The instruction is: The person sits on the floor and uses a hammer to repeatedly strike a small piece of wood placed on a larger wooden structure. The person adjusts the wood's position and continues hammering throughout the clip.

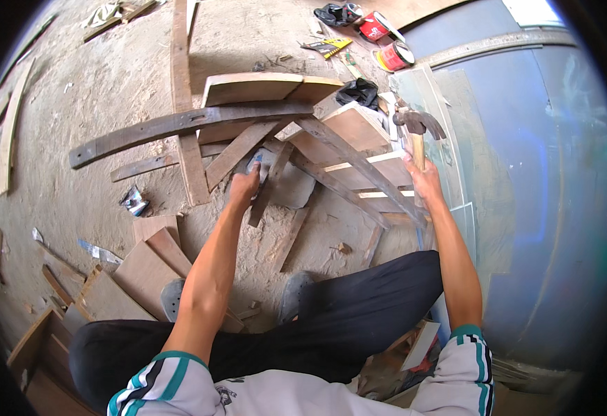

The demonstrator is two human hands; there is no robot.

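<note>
My right hand (425,182) grips a claw hammer (419,142) by its wooden handle, with the metal head up. My left hand (246,184) is closed beside a short dark wooden slat (273,182); a small bluish piece (254,161) shows at its thumb tip, but what the fingers hold is hidden. In front of me lies a wooden frame of nailed slats and boards. A long dark curved rail (144,136) crosses it at the left, and a diagonal slat (359,166) runs toward my right knee.
Offcut boards (140,277) lie by my left foot, near a crumpled foil packet (134,201). Two red cans (394,56), a yellow-and-black handsaw (328,48) and black plastic bags (357,93) are at the far side. A large bluish sheet panel (518,173) covers the right.
</note>
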